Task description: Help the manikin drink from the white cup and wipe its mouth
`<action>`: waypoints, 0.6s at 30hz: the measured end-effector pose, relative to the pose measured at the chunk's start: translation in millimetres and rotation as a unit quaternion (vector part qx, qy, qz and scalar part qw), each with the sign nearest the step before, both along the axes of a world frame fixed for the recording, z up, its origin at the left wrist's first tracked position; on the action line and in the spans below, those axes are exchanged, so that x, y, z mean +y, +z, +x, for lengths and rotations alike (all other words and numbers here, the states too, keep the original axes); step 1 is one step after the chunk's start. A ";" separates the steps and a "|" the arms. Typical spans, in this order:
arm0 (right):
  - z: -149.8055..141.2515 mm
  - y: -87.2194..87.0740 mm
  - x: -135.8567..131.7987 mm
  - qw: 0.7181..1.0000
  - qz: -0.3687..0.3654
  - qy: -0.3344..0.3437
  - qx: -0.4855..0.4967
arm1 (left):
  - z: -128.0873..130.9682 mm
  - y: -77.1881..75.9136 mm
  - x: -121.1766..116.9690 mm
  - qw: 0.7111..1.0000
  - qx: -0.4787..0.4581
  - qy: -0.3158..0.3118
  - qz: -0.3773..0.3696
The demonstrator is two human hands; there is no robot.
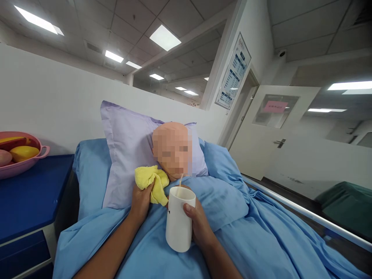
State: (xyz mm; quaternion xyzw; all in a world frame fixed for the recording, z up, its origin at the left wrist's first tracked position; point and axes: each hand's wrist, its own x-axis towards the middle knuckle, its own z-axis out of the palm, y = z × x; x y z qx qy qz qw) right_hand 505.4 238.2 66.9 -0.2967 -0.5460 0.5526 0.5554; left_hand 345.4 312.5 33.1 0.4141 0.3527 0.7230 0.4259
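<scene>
Gripping the white cup (pixel 178 228), the right hand (pixel 200 223) is closing round its side, thumb pressing on the near wall below the rim, other fingers mostly hiding behind. That hold is looking secure; doing this well is calling for a firm but unsqueezing grip, a steady wrist and small, slow changes of tilt, so that nothing inside is slopping over and the straw (pixel 180 182) is not poking or dragging. The cup is sitting in the hand over the quilt (pixel 229 205), just in front of the head (pixel 171 135). Its open end is facing up, its base is pointing down towards the wearer, and its long axis is running close to upright, with the rim leaning slightly towards the right-hand side and the head. The straw is rising out of the opening towards the mouth; with that area blurred, whether its tip is touching the lips is something I cannot tell. The left hand (pixel 140 201) is pinching the bunched yellow cloth (pixel 145 176), which is hanging loosely just beside the chin; supporting it lightly there, clear of the straw, is making good sense. Beyond, the head is resting on the lilac pillow (pixel 128 143).
</scene>
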 end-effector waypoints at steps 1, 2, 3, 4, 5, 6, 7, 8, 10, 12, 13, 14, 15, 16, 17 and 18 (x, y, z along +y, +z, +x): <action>0.0 -0.2 -0.1 1.000 -0.002 0.000 0.001 | 0.0 -0.5 0.4 1.000 0.001 0.000 0.001; 0.0 -0.4 -0.2 1.000 -0.003 0.000 0.002 | 0.1 -1.0 0.9 1.000 0.001 0.000 0.000; 0.0 -0.6 -0.2 1.000 -0.003 -0.001 0.003 | 0.2 -1.5 1.4 1.000 -0.003 -0.002 -0.001; 0.0 -0.6 -0.3 1.000 -0.002 -0.004 0.004 | 0.2 -2.1 1.8 1.000 -0.007 -0.003 -0.002; -0.1 -0.5 -0.3 1.000 0.001 -0.007 0.005 | 0.2 -2.6 2.2 1.000 -0.012 -0.004 -0.003; -0.3 -0.2 -0.3 1.000 0.003 -0.009 0.005 | 0.2 -3.0 2.4 1.000 -0.014 -0.005 -0.003; -0.5 0.3 -0.4 1.000 0.005 -0.008 0.004 | 0.2 -3.3 2.5 1.000 -0.015 -0.006 -0.003; -0.8 0.8 -0.5 1.000 0.006 -0.005 0.002 | 0.1 -3.6 2.5 1.000 -0.013 -0.007 -0.002; -1.4 2.0 -1.0 1.000 0.009 0.003 -0.002 | 0.0 -3.6 2.3 1.000 -0.009 -0.010 -0.002; -1.9 2.8 -1.6 1.000 0.010 0.008 -0.005 | 0.0 -3.2 1.7 1.000 -0.011 -0.015 -0.006; -2.1 3.0 -1.9 1.000 0.010 0.007 -0.004 | 0.0 -3.0 1.5 1.000 -0.013 -0.017 -0.008; -2.2 3.1 -2.3 1.000 0.010 0.006 -0.002 | 0.1 -2.8 1.3 1.000 -0.014 -0.017 -0.010; -2.3 3.1 -2.5 1.000 0.009 0.004 0.000 | 0.0 -2.7 1.2 1.000 -0.015 -0.015 -0.010; -2.3 3.1 -2.7 1.000 0.008 0.003 0.002 | 0.0 -2.8 1.3 1.000 -0.014 -0.014 -0.008; -2.2 2.9 -2.7 1.000 0.007 0.000 0.005 | -0.1 -3.0 1.4 1.000 -0.011 -0.014 -0.005; -2.0 2.7 -2.5 1.000 0.006 -0.003 0.007 | -0.3 -3.2 1.6 1.000 -0.009 -0.012 -0.002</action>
